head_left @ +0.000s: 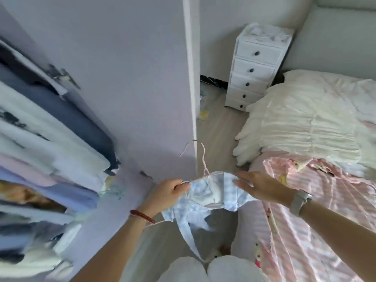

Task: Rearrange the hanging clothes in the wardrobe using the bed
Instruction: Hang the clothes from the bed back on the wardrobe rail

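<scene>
Far left: hanging clothes point(46, 127) packed tight on the wardrobe rail, whites, blues, a pink piece. Blurred, so can't count items or read hanger types.

Next: wardrobe door point(126, 78), lilac, swung open, edge-on near centre frame. It sits between the rail and the bed side, so anything pulled off the rail has to come round it.

Centre-left: left hand point(168, 193), red bracelet point(142, 216) on the wrist. Fingers curled, pinching the left end of the hanger and the garment's edge together. Looks like this hand carries the weight.

Centre: blue checked top point(207, 197) on a pink wire hanger point(200, 157), hook pointing up and away, free of the rail. Garment is off the wardrobe, held in the air over the floor gap, just short of the bed edge. A strap or tie dangles toward the person's knees.

Centre-right: right hand point(262, 186), watch point(299, 202) on the wrist. Fingers straight and slightly spread, lying flat on the top's right shoulder. Not gripping, more steadying or smoothing the fabric so it stays square on the hanger.

Right: bed point(317, 231) with pink striped sheet, cream ruffled quilt point(305, 123) bunched toward the head. Sheet area near the hands is free, likely the staging spot.

Back: white drawer unit point(254, 70) by the wall, not involved.

Judgement: mid-transfer, wardrobe to bed.
</scene>
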Available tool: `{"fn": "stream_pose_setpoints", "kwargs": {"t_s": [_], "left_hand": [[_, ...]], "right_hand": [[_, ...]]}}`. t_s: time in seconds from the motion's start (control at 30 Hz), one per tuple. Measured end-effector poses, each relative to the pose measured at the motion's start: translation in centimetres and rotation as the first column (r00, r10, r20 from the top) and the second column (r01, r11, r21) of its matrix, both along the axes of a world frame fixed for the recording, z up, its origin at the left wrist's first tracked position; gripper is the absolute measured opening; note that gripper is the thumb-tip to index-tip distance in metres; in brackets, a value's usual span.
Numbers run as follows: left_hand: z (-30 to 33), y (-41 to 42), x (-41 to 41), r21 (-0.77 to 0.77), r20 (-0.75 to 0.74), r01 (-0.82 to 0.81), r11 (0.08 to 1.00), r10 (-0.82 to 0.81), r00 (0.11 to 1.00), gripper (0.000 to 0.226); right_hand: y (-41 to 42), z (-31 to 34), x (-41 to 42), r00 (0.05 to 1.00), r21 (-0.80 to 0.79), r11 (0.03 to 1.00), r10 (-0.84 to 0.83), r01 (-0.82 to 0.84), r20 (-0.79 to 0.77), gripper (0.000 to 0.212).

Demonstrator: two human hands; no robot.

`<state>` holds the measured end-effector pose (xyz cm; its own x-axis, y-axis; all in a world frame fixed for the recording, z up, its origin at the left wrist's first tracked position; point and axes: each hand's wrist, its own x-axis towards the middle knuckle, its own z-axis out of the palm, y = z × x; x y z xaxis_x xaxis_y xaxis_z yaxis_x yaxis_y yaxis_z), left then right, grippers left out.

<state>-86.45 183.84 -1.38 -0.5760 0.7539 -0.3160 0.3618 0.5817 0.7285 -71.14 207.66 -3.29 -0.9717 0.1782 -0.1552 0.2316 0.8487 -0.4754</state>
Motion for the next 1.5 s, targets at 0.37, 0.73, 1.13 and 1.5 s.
{"fn": "stream_pose_setpoints", "kwargs": {"t_s": [0.37, 0.73, 1.13, 1.5], "left_hand": [[3.0, -28.6, -3.2, 0.316, -0.289, -0.695, 0.647, 0.763, 0.579, 0.032], [7.3, -51.7, -1.9, 0.552, -0.299, -0.804, 0.219, 0.953, 0.054, 0.019], [16.5, -60.4, -3.5, 0.764, -0.146, -0.625, -0.160, 0.900, -0.410, 0.029], [27.5, -63.7, -11.4, 0.668, -0.723, -0.707, 0.234, 0.431, -0.540, 0.070]], "right_hand": [[-25.7, 4.9, -11.7, 0.887, -0.069, 0.901, 0.404, -0.428, -0.226, 0.018], [-51.8, 10.4, -17.1, 0.688, -0.313, 0.616, 0.602, -0.723, -0.405, 0.044], [-70.7, 15.9, -24.1, 0.731, -0.587, 0.438, 0.443, -0.681, -0.519, 0.041], [-81.8, 22.1, -34.6, 0.756, -0.645, 0.407, 0.233, -0.647, -0.611, 0.033]]}}
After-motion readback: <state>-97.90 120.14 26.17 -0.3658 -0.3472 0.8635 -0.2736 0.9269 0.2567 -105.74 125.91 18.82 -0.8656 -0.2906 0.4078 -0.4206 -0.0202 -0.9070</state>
